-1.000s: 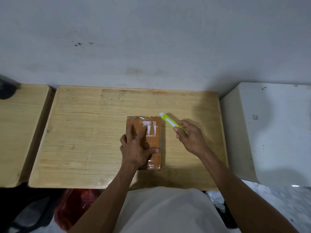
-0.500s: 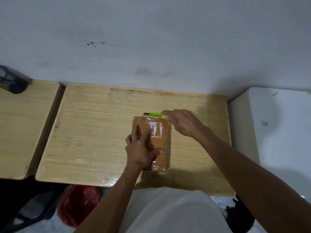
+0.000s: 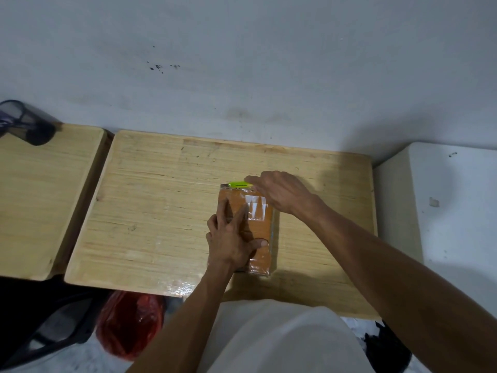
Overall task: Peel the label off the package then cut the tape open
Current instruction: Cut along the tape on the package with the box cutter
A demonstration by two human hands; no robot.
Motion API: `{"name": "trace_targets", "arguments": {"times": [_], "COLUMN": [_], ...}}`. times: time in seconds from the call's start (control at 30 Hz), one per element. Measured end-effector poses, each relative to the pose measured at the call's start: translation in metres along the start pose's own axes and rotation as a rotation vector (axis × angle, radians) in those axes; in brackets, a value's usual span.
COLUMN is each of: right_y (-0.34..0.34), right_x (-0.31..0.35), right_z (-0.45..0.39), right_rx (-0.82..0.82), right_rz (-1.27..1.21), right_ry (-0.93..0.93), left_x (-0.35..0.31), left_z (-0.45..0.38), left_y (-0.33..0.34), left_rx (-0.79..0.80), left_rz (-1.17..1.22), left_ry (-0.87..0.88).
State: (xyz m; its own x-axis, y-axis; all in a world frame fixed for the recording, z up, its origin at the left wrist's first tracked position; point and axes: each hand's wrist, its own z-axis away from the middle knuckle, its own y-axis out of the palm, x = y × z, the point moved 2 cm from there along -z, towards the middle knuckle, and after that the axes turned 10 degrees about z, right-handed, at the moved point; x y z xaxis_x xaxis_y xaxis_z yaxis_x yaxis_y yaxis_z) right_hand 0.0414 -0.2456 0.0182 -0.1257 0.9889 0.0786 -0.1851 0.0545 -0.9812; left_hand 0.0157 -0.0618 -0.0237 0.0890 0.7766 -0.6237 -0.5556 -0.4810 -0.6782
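Package (image 3: pixel 258 232) lying on table (image 3: pixel 161 211), left hand (image 3: pixel 231 238) pressing flat on it, right hand (image 3: pixel 279 192) gripping green cutter (image 3: pixel 239 184) at its far edge.

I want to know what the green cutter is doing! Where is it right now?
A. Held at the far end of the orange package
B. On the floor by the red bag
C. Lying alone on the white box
A: the right hand holds the green cutter against the far edge of the orange package, while the left hand presses the package flat.

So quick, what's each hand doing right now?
Left hand: open, fingers spread flat, pressing the orange package down.
Right hand: closed on the green cutter at the package's far edge.
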Motion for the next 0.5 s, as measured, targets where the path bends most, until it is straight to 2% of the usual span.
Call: {"name": "trace_targets", "arguments": {"times": [0.5], "right_y": [0.001], "right_x": [-0.003], "right_z": [0.011], "right_rx": [0.025], "right_rz": [0.109], "right_ry": [0.033], "left_x": [-0.004], "left_z": [0.005], "left_y": [-0.001], "left_rx": [0.009], "left_rz": [-0.033], "left_ry": [0.004]}}
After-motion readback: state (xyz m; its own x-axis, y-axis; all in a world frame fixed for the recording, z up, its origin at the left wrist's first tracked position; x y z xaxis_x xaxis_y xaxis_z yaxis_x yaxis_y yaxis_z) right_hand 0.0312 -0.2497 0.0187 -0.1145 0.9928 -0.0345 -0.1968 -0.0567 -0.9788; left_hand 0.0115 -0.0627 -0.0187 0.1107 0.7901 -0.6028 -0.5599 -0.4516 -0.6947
